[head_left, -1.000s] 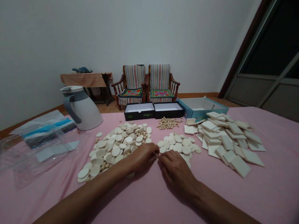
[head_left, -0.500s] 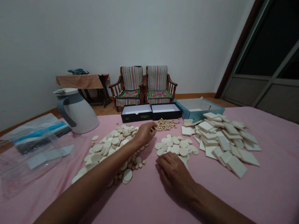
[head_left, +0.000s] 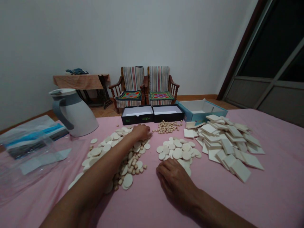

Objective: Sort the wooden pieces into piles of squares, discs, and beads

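Note:
My left hand (head_left: 142,131) reaches over the far right part of a mixed pile of round white wooden discs (head_left: 96,151) and small wooden cubes (head_left: 135,165). Its fingers are loosely bent and slightly apart, and no held piece shows. Resting on the cloth, my right hand (head_left: 174,177) has its fingers curled together; whatever they may enclose is hidden. Just beyond it lies a separate heap of round discs (head_left: 177,154). Farther back, a group of loose wooden cubes (head_left: 168,126) sits to the right of my left hand.
Square wooden tiles (head_left: 228,142) are heaped on the right. Two black boxes (head_left: 137,119) and a blue box (head_left: 206,117) stand open at the back. A white jug (head_left: 79,115) and clear plastic packaging (head_left: 45,158) are on the left, on a pink cloth (head_left: 140,209).
My left hand has moved left, from beside the loose cubes to over the mixed pile. A few cubes now lie at the left edge of the cube group. My right hand stays put.

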The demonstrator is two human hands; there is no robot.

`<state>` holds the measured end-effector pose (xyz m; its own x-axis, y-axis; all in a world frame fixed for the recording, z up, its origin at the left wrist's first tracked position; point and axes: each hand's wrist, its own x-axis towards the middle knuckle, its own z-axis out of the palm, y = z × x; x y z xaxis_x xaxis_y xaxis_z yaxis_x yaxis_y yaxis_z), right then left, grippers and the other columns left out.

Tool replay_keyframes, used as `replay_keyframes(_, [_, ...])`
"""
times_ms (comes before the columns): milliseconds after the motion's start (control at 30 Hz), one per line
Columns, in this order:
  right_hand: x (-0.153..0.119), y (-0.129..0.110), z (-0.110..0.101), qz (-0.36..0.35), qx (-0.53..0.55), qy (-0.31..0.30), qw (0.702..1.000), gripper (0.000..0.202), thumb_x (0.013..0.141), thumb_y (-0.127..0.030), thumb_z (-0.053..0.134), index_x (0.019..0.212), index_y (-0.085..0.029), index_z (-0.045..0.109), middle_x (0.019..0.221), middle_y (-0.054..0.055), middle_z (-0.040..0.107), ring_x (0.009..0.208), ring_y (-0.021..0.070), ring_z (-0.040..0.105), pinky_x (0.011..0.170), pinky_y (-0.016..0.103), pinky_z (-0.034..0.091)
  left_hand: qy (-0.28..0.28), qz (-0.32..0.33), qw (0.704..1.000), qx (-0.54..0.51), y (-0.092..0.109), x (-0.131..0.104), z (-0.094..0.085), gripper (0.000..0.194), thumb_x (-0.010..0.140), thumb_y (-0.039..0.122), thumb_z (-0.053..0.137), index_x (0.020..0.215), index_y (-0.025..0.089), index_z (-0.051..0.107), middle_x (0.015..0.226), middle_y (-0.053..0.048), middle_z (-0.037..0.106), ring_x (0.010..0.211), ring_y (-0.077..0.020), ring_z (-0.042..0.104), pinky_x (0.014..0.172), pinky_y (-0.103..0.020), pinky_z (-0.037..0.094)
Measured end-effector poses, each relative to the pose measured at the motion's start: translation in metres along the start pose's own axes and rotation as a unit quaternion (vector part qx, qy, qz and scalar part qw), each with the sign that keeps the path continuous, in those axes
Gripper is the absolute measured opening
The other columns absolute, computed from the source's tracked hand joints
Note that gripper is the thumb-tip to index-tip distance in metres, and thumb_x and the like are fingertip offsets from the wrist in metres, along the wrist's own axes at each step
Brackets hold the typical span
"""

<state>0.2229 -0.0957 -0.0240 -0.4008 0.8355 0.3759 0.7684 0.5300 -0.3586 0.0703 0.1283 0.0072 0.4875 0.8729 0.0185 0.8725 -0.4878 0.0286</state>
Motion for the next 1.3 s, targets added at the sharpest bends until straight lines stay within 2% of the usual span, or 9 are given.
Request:
replay_keyframes(100, [0.0, 0.001, 0.0, -0.001, -0.008, -0.003, 1.0, 0.014, 0.093, -0.011, 0.049, 0.088, -0.017, 0.061, 0.089, 0.006, 0.061, 0.084, 0.0177, 0.049, 0.077, 0.032, 0.039, -0.022, 0.006, 0.999, 0.026, 0.003, 0.001, 0.004, 0.042, 0.085, 0.048, 0.064, 0.115, 0.018, 0.062, 0.117, -0.011, 0.063, 0.104, -0.0265, 0.061, 0.087, -0.045, 0.05])
replay_keyframes(233, [0.0, 0.001, 0.0, -0.004, -0.014, -0.008, 1.0, 0.015, 0.093, -0.011, 0.049, 0.085, -0.017, 0.061, 0.088, 0.006, 0.06, 0.083, 0.0174, 0.049, 0.076, 0.031, 0.039, -0.018, 0.03, 0.998, 0.047, 0.003, -0.004, 0.004, 0.034, 0.093, 0.038, 0.057, 0.118, 0.016, 0.057, 0.12, -0.01, 0.059, 0.104, -0.0224, 0.059, 0.088, -0.044, 0.051])
replay_keyframes(433, [0.0, -0.001, -0.001, 0.0, -0.008, -0.01, 1.0, 0.015, 0.093, -0.01, 0.049, 0.085, -0.017, 0.06, 0.089, 0.006, 0.06, 0.084, 0.0176, 0.049, 0.076, 0.031, 0.039, 0.002, 0.079, 0.996, 0.049, -0.005, -0.012, -0.007, 0.031, 0.073, 0.03, 0.069, 0.101, 0.016, 0.064, 0.105, -0.014, 0.064, 0.101, -0.0284, 0.06, 0.08, -0.034, 0.049])
replay_keyframes(667, [0.001, 0.0, 0.0, -0.004, -0.013, -0.014, 1.0, 0.015, 0.092, -0.01, 0.05, 0.083, -0.016, 0.059, 0.089, 0.006, 0.06, 0.084, 0.0174, 0.049, 0.076, 0.031, 0.039, 0.013, 0.136, 0.99, 0.03, -0.022, -0.017, -0.012, 0.017, 0.078, 0.028, 0.06, 0.088, 0.017, 0.069, 0.092, -0.01, 0.067, 0.087, -0.023, 0.062, 0.077, -0.03, 0.047])
replay_keyframes(767, [0.001, 0.0, 0.0, -0.006, -0.014, -0.013, 1.0, 0.015, 0.092, -0.01, 0.05, 0.083, -0.017, 0.06, 0.088, 0.006, 0.06, 0.083, 0.0173, 0.049, 0.076, 0.031, 0.039, 0.01, 0.159, 0.987, 0.023, -0.027, -0.024, -0.013, 0.013, 0.077, 0.025, 0.059, 0.076, 0.018, 0.07, 0.083, -0.009, 0.066, 0.082, -0.0215, 0.061, 0.077, -0.03, 0.046])
replay_keyframes(833, [0.001, -0.001, -0.001, -0.005, -0.013, -0.01, 1.0, 0.015, 0.092, -0.01, 0.049, 0.084, -0.017, 0.06, 0.087, 0.006, 0.06, 0.083, 0.0172, 0.049, 0.075, 0.031, 0.039, 0.013, 0.172, 0.985, 0.017, -0.029, -0.032, -0.015, 0.016, 0.079, 0.023, 0.056, 0.072, 0.018, 0.069, 0.078, -0.008, 0.065, 0.079, -0.0203, 0.06, 0.076, -0.029, 0.045])
replay_keyframes(933, [0.0, -0.002, -0.002, -0.009, -0.012, -0.005, 1.0, 0.016, 0.093, -0.01, 0.049, 0.084, -0.017, 0.06, 0.087, 0.006, 0.06, 0.082, 0.0171, 0.05, 0.075, 0.031, 0.039, 0.03, 0.186, 0.982, 0.003, -0.032, -0.048, -0.018, 0.019, 0.084, 0.023, 0.052, 0.078, 0.018, 0.069, 0.079, -0.007, 0.064, 0.078, -0.0195, 0.059, 0.075, -0.029, 0.045])
replay_keyframes(1133, [0.0, -0.001, 0.001, -0.017, -0.005, 0.001, 1.0, 0.016, 0.093, -0.011, 0.048, 0.087, -0.017, 0.061, 0.088, 0.006, 0.061, 0.084, 0.0177, 0.051, 0.076, 0.032, 0.04, 0.07, 0.203, 0.977, -0.022, -0.04, -0.092, -0.021, 0.023, 0.092, 0.028, 0.046, 0.1, 0.018, 0.066, 0.096, -0.009, 0.062, 0.092, -0.0202, 0.057, 0.084, -0.03, 0.043])
replay_keyframes(1300, [0.0, -0.002, 0.001, -0.024, 0.012, 0.037, 0.999, 0.017, 0.095, -0.013, 0.046, 0.095, -0.017, 0.062, 0.089, 0.007, 0.062, 0.086, 0.0191, 0.053, 0.08, 0.034, 0.041, 0.108, 0.209, 0.971, -0.045, -0.044, -0.126, -0.022, 0.027, 0.094, 0.035, 0.048, 0.108, 0.017, 0.063, 0.105, -0.012, 0.063, 0.101, -0.0229, 0.056, 0.089, -0.035, 0.044])
